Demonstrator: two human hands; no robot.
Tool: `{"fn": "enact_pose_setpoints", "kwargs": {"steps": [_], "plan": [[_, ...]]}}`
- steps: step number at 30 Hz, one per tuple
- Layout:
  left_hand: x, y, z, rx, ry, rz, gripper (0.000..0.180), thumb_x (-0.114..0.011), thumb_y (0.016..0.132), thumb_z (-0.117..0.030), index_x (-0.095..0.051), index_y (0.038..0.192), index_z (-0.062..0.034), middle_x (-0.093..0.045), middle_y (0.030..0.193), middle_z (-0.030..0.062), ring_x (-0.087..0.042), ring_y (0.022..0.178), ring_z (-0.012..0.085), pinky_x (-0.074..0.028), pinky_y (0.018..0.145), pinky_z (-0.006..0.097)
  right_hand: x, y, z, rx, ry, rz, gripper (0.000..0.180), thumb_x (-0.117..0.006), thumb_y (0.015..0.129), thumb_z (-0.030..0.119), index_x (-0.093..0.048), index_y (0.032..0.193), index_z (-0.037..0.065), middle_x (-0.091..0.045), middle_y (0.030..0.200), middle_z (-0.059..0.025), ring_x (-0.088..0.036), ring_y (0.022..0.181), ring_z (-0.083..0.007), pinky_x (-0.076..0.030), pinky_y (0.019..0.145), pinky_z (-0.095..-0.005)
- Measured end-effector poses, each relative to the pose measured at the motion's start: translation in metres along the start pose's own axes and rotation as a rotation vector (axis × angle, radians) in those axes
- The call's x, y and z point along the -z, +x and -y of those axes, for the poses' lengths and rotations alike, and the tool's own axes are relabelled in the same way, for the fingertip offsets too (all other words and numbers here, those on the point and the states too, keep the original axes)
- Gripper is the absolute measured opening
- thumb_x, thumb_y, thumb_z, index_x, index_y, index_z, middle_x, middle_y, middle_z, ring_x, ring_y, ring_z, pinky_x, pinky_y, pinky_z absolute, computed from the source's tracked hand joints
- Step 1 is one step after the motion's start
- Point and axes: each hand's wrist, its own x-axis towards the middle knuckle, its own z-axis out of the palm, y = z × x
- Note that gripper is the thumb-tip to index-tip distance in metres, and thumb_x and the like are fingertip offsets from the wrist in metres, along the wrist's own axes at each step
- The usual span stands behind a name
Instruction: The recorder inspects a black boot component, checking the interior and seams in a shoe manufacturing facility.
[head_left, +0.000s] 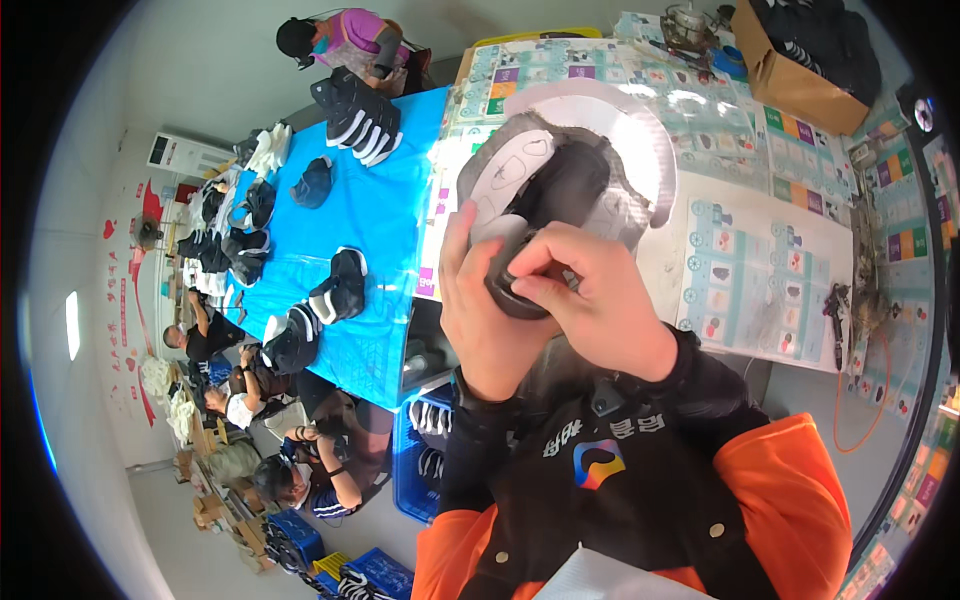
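Close to my chest, above the table's near edge, I hold a grey, black and white piece that looks like a shoe upper [575, 185]. Its dark opening faces up, and a pale panel with drawn outlines shows on its left side. My left hand [485, 315] is wrapped around its near left part. At the dark near rim, my right hand [595, 290] pinches with thumb and forefinger; anything small between those fingertips is hidden. Behind the upper, a white ribbed curved band [640, 140] arcs over the table.
Black-and-white sneakers [345, 285] stand on the blue-covered table [385, 215] to the left. A blue crate [410, 480] of shoes sits below it. Far right are a cardboard box [800, 85] and a dark tool with an orange hose [836, 320]. Several people work left and beyond.
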Motion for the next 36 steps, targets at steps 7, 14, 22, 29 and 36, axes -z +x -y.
{"fn": "enact_pose_setpoints", "kwargs": {"steps": [7, 14, 22, 29, 36], "plan": [[0.004, 0.003, -0.003, 0.006, 0.233, -0.172, 0.075, -0.089, 0.072, -0.013, -0.049, 0.134, -0.0073, -0.047, 0.154, 0.0228, -0.048, 0.139, 0.0493, -0.046, 0.108, 0.057, 0.001, 0.016, 0.024, -0.064, -0.084, 0.159, 0.009, -0.067, 0.093, 0.004, -0.069, 0.099, -0.002, -0.072, 0.091, -0.017, -0.072, 0.081, -0.0326, -0.054, 0.071, -0.0381], [0.007, 0.002, 0.0, -0.036, 0.228, -0.267, 0.072, -0.09, 0.073, -0.017, -0.05, 0.132, -0.0062, -0.046, 0.154, 0.0242, -0.048, 0.138, 0.052, -0.046, 0.109, 0.058, 0.0, 0.027, 0.03, -0.185, -0.031, 0.213, 0.013, -0.067, 0.093, 0.007, -0.07, 0.101, -0.004, -0.073, 0.085, -0.0159, -0.072, 0.076, -0.0245, -0.054, 0.07, -0.034], [0.013, 0.006, 0.004, -0.126, 0.334, -0.308, 0.063, -0.086, 0.081, -0.021, -0.052, 0.132, -0.0055, -0.051, 0.15, 0.0231, -0.051, 0.134, 0.053, -0.047, 0.109, 0.058, -0.007, 0.021, 0.037, -0.135, 0.008, 0.178, 0.016, -0.067, 0.092, 0.007, -0.069, 0.102, -0.005, -0.073, 0.087, -0.0163, -0.072, 0.077, -0.0217, -0.054, 0.069, -0.0335], [0.013, 0.009, -0.004, -0.059, 0.332, -0.247, 0.071, -0.084, 0.081, -0.022, -0.049, 0.14, -0.0007, -0.05, 0.152, 0.0236, -0.049, 0.137, 0.0516, -0.046, 0.111, 0.057, -0.005, 0.017, 0.04, -0.132, -0.027, 0.183, 0.017, -0.064, 0.092, 0.006, -0.069, 0.103, -0.005, -0.073, 0.089, -0.0175, -0.071, 0.076, -0.0222, -0.054, 0.07, -0.0335], [0.011, 0.006, 0.0, -0.072, 0.375, -0.287, 0.066, -0.083, 0.082, -0.021, -0.052, 0.136, -0.0001, -0.052, 0.149, 0.0233, -0.051, 0.135, 0.0519, -0.049, 0.108, 0.057, -0.005, 0.018, 0.032, -0.068, -0.041, 0.222, 0.019, -0.06, 0.091, 0.002, -0.07, 0.106, -0.004, -0.072, 0.091, -0.0119, -0.065, 0.077, -0.0156, -0.052, 0.071, -0.0299]]}}
